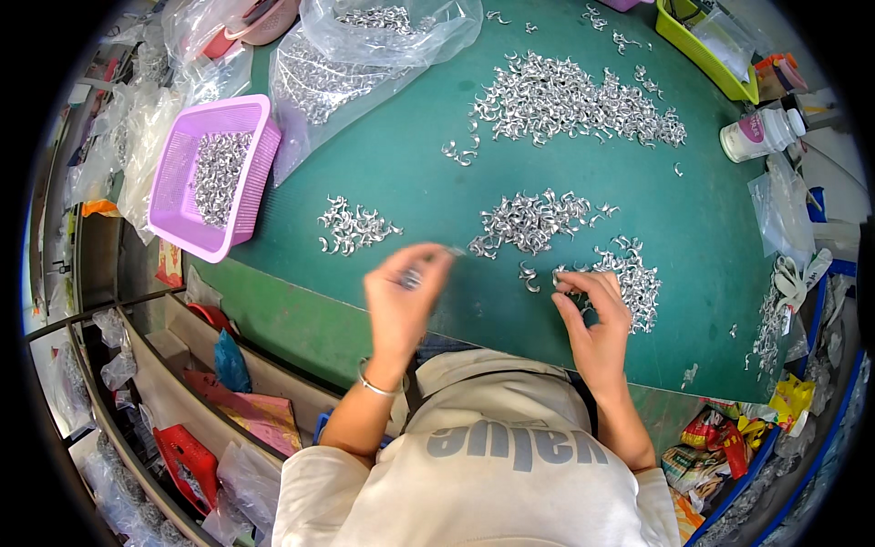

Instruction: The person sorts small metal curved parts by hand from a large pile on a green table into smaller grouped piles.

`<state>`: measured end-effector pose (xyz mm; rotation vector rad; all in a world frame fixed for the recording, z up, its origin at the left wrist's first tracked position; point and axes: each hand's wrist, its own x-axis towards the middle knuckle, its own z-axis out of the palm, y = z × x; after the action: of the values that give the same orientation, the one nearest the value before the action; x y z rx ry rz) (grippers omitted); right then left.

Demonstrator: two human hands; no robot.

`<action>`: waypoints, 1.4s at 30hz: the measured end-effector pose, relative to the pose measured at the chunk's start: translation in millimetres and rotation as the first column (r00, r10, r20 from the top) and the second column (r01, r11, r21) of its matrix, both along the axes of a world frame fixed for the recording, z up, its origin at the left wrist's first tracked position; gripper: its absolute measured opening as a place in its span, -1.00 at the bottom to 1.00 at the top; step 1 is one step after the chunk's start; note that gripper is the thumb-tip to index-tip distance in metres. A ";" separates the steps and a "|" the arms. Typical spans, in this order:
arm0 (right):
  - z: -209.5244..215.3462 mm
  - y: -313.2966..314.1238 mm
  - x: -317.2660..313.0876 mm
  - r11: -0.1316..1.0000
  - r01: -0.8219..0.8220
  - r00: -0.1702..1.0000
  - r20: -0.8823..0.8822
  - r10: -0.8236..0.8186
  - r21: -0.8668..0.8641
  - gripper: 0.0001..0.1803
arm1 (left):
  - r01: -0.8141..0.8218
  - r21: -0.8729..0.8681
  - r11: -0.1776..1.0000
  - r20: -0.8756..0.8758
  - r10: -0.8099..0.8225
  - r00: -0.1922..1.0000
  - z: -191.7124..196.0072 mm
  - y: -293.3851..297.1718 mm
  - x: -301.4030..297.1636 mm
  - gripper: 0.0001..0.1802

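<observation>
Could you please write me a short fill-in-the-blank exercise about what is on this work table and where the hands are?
1. The small metal clips lie in heaps on a ____ table mat.
2. The basket holding more clips is ____ in colour.
3. The bracelet sits on the wrist of the ____ hand.
4. The right hand touches the heap of clips nearest the table's ____ edge.

Missing words: green; purple; left; front

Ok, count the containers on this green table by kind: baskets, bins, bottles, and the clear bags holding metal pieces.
Pink plastic mesh basket: 1
Lime green plastic bin: 1
White plastic bottle: 1
Clear plastic bags of silver metal clips: 2
Total: 5
</observation>
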<state>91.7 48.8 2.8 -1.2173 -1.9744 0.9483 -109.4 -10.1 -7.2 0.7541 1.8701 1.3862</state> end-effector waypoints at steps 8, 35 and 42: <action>-22.7 -1.2 -23.4 0.966 -0.111 0.931 0.364 0.019 0.235 -0.68 | -0.215 0.036 0.976 -0.630 0.189 0.753 -34.1 -0.9 -55.3 -0.86; -12.7 1.0 -9.2 0.992 -0.079 0.989 -0.115 0.090 0.097 -0.78 | 0.251 0.013 0.968 0.527 -0.220 0.821 -6.9 13.4 43.2 -0.84; -7.7 5.9 -12.8 0.969 -0.048 0.994 0.111 0.022 0.241 -0.80 | 0.231 -0.014 0.973 0.573 -0.182 0.799 5.0 12.6 43.4 -0.84</action>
<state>78.9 54.8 -4.9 -1.1178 -2.1311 0.6445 -66.0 2.4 -2.2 0.4162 1.3179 1.2119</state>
